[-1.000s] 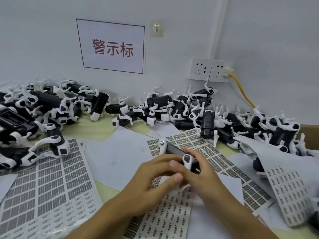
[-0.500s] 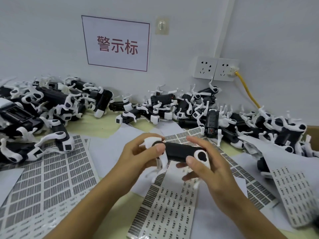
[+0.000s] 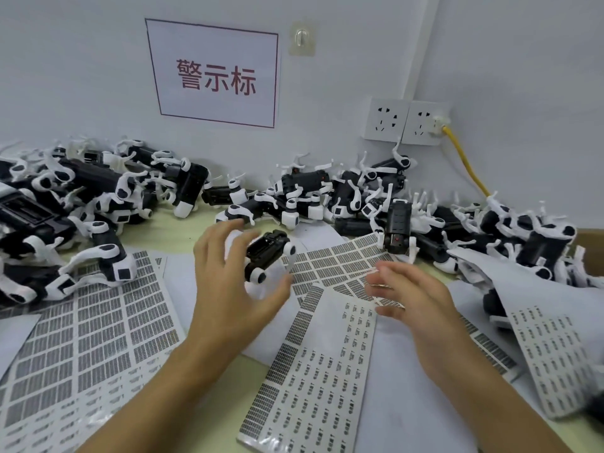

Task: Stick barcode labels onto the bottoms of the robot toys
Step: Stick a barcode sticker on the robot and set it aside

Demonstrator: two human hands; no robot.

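A black robot toy (image 3: 265,255) with white legs is held above the table, underside facing me, between the thumb and fingers of my left hand (image 3: 233,282). My right hand (image 3: 413,297) is apart from the toy, to its right, with its fingers stretched out and blurred low over a barcode label sheet (image 3: 340,261). It holds nothing that I can make out. Another label sheet (image 3: 313,371) lies below both hands, and a large one (image 3: 85,338) lies to the left. Heaps of robot toys fill the left (image 3: 65,197), the back (image 3: 327,194) and the right (image 3: 523,237).
A further label sheet (image 3: 555,354) lies at the right on white backing papers (image 3: 539,289). On the wall are a red-lettered sign (image 3: 215,73), a hook (image 3: 302,37) and two sockets (image 3: 405,122) with a yellow cable (image 3: 464,161). A brown box edge (image 3: 592,243) shows far right.
My right hand has let go of the toy and dropped to the right over the label sheet. My left hand has lifted the toy away and turned it end-on.
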